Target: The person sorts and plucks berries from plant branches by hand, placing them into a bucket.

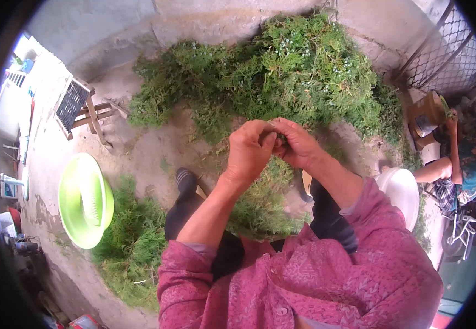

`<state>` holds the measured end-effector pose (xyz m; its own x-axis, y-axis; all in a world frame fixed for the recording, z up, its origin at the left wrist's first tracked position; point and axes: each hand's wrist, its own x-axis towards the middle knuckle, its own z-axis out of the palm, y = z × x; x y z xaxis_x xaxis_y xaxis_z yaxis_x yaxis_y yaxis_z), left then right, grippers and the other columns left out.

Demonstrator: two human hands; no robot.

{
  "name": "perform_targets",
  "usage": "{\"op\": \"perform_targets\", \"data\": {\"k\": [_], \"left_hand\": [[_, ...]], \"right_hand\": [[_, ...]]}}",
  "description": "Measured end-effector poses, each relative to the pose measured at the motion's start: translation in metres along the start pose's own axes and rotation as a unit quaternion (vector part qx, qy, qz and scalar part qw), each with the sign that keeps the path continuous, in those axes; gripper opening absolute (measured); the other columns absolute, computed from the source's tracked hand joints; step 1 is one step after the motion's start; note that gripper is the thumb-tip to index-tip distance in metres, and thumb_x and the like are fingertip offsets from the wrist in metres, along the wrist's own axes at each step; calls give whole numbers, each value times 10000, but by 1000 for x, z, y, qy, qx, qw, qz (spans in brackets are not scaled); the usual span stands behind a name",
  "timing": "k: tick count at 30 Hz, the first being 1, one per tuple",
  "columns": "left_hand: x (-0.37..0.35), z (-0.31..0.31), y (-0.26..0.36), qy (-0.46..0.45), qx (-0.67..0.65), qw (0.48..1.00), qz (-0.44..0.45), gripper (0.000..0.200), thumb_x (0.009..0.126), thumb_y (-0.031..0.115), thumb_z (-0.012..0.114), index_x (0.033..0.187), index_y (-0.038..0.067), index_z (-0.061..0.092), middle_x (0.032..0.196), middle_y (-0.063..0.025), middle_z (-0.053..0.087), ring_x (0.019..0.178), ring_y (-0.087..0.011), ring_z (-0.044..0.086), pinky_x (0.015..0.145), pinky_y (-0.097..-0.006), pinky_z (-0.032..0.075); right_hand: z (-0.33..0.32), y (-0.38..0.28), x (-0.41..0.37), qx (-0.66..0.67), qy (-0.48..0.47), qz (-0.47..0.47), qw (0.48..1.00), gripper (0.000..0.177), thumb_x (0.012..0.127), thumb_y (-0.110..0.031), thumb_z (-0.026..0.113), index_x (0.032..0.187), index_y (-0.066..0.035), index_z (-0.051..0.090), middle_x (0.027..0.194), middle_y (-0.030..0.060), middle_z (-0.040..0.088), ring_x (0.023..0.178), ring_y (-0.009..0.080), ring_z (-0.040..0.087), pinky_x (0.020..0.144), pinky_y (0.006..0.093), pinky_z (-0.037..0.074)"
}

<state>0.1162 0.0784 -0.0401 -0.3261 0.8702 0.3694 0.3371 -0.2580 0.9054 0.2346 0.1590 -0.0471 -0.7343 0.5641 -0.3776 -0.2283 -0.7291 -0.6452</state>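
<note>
Both my hands meet in front of me, above the ground between my knees. My left hand (250, 149) has its fingers curled together, with the fingertips close to the other hand. My right hand (296, 143) is closed around something small and dark, mostly hidden by the fingers; I cannot make out what it is. Beyond the hands lies a large heap of green leafy branches (304, 71) with small pale berries. Looser green sprigs (265, 203) are scattered on the ground below my hands, between my legs.
A lime-green basin (108, 203) stands at the left beside another green pile (134, 241). Behind it is a folding stool (87, 112). A white basin (402, 194) is at my right. Farther right, a person (471, 164) sits near a bucket (427, 114).
</note>
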Motion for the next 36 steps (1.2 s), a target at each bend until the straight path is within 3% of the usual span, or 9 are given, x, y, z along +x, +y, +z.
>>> {"op": "perform_targets", "data": {"k": [8,11,13,17,22,25,28,30,36], "left_hand": [[3,-9,0,-36,-150,967,-205,80,739,-24,568,813,5,582,680,-52,624,659,-37,554,561,-216,452],[-2,-11,1,-136,11,979,-151,99,721,0,555,806,14,605,712,-87,636,651,-114,600,576,-259,478],[-9,-10,6,-386,452,800,-79,156,712,76,537,842,22,603,788,-148,633,733,-278,625,619,-390,491],[-8,-17,-5,-402,478,773,-115,162,706,141,537,826,47,592,820,-179,624,814,-338,612,702,-430,493],[0,-32,3,-337,469,808,-116,180,699,172,568,815,36,584,813,-180,619,808,-338,605,696,-432,482],[-3,-31,1,-345,470,805,-107,191,695,179,577,813,29,584,806,-181,616,800,-348,599,693,-440,473],[-7,-27,-2,-350,465,808,-96,192,695,176,579,817,28,590,803,-177,616,795,-350,598,688,-441,474],[-11,-21,-4,-354,462,808,-90,191,695,175,580,817,29,594,803,-174,617,793,-347,602,684,-437,479],[-30,8,-6,-478,452,749,-76,113,721,113,523,766,53,607,754,-147,625,740,-287,631,627,-419,501]], "right_hand": [[-4,-25,-1,42,-19,-16,999,98,814,-65,514,907,-37,507,757,61,547,530,56,445,443,199,369],[-13,-41,-5,176,-59,17,982,158,787,-53,536,936,-7,512,755,64,546,515,52,422,433,191,350],[-20,-52,-11,173,-54,-14,983,166,779,-44,543,937,-7,511,771,57,537,522,47,424,436,179,345],[-57,-88,-70,73,9,-220,973,193,766,-44,580,949,-6,533,713,27,535,530,45,432,433,172,337],[-198,-112,-221,-308,502,-366,720,298,799,-92,529,1055,60,529,679,42,530,533,76,452,454,185,370],[-271,-101,-305,-732,582,12,355,407,692,-199,596,1054,-17,560,977,193,616,861,298,613,743,387,475],[-269,-90,-318,-834,434,92,329,422,691,-217,610,1059,-13,569,1006,214,601,925,358,579,841,406,440],[-218,-106,-270,-769,454,123,432,434,702,-237,619,1081,-27,578,1095,214,565,1046,330,531,924,377,404],[-179,-73,-72,-813,161,-80,554,408,697,-178,523,1060,3,566,1069,213,568,1007,360,527,895,395,407]]}}
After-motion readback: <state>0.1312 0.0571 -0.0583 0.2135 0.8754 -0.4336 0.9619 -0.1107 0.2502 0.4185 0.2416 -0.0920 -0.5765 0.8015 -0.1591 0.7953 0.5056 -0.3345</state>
